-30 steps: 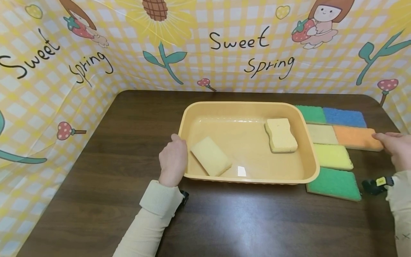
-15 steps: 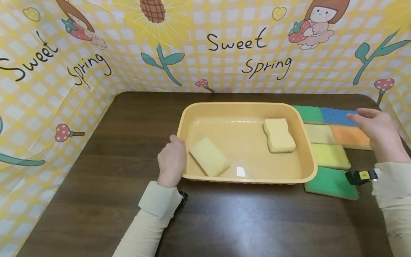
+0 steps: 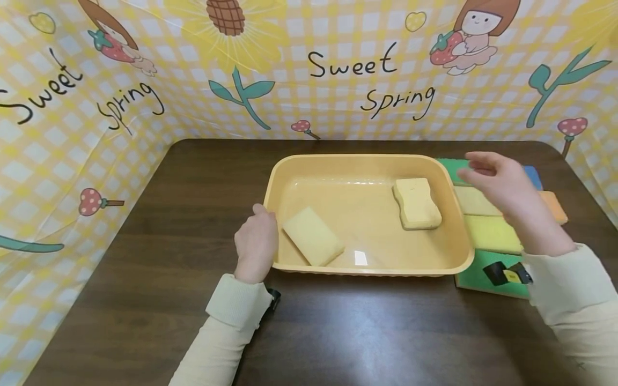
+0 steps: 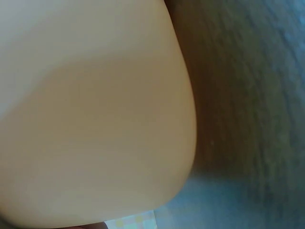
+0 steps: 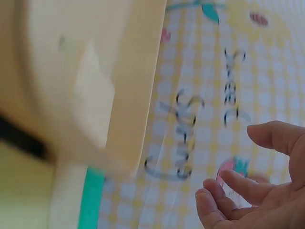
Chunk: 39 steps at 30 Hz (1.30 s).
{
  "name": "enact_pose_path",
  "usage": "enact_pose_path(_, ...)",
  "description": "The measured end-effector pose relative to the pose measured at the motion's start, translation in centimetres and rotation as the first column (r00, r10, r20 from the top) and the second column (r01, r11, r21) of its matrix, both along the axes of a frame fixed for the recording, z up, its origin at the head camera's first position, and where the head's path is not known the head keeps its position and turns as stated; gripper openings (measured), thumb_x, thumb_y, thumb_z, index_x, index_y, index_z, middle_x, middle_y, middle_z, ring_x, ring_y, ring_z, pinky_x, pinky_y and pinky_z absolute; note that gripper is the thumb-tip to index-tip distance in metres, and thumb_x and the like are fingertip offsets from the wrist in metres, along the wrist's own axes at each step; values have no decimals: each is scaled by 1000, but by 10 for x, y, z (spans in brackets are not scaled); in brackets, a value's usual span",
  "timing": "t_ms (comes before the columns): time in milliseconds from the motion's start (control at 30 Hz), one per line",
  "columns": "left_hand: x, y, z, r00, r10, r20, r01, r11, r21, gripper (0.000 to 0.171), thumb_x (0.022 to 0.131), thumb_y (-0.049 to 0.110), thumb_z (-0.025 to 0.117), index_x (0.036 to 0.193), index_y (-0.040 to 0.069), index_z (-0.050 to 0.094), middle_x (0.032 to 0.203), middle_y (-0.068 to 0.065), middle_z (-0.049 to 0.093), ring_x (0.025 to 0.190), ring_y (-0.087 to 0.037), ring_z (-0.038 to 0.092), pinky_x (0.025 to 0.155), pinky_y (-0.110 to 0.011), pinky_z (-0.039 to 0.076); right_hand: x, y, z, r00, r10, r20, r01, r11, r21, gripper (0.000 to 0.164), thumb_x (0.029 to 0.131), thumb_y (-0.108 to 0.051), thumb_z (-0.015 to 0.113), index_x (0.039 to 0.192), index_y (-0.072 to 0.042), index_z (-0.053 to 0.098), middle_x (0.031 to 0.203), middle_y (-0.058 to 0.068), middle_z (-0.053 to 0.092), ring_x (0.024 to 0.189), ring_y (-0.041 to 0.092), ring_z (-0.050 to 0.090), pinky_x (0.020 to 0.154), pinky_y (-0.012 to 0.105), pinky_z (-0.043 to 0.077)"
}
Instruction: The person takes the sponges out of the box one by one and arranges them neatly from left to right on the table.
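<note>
My left hand (image 3: 256, 241) grips the left rim of a pale orange plastic basin (image 3: 357, 214). Only the basin's outer wall (image 4: 105, 124) and the tabletop fill the left wrist view. Inside the basin lie two pale yellow sponges, a flat rectangular one (image 3: 314, 237) at the left and a wavy-sided one (image 3: 418, 205) at the right. Over the sponges beside the basin's right end hangs my right hand (image 3: 512, 190), holding nothing. In the right wrist view its fingers are loosely bent and the thumb stands apart from them.
Right of the basin, sponges lie in rows: green (image 3: 449, 169) and blue (image 3: 533, 177) at the back, then cream (image 3: 475, 201) and orange (image 3: 554, 206), yellow (image 3: 492, 234), and green (image 3: 475, 268) in front. A checked cloth (image 3: 338, 107) rises behind the dark wooden table (image 3: 357, 332).
My right hand has left the orange sponge's outer end and moved left over the sponges, toward the basin's right rim. My left hand keeps its grip on the basin.
</note>
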<state>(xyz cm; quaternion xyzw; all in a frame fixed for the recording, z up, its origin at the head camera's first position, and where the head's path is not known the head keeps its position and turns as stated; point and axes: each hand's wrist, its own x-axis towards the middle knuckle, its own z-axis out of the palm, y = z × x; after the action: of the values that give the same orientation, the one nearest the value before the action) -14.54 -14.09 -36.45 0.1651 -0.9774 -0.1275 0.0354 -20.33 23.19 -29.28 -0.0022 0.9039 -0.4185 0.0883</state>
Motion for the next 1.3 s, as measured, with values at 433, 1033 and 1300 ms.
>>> enact_pose_path(433, 0, 1, 0, 1000, -7, -15, 7, 1000, -6, 27, 102, 21, 40, 94, -3, 48, 73, -23, 64, 66, -37, 67, 55, -48, 52, 23, -70, -7, 966, 258, 7, -258, 965, 51, 60, 97, -31, 54, 142, 4, 37, 144, 27, 41, 131, 43, 40, 105, 55, 36)
enact_pose_path(1033, -1, 1, 1, 1000, 4, 15, -4, 1000, 5, 28, 102, 23, 40, 96, -3, 47, 77, -24, 65, 69, -37, 67, 58, -48, 52, 38, -124, -36, 928, 371, 29, -372, 926, 66, 52, 94, -26, 56, 134, 6, 47, 134, 27, 52, 125, 41, 47, 104, 52, 39)
enact_pose_path(1300, -1, 2, 0, 1000, 2, 15, -2, 1000, 4, 27, 103, 21, 38, 95, -3, 47, 75, -24, 64, 67, -37, 67, 56, -48, 52, 42, -135, -46, 917, 395, 47, -398, 912, 95, 50, 93, -26, 57, 131, 5, 50, 128, 26, 57, 121, 38, 52, 102, 49, 41)
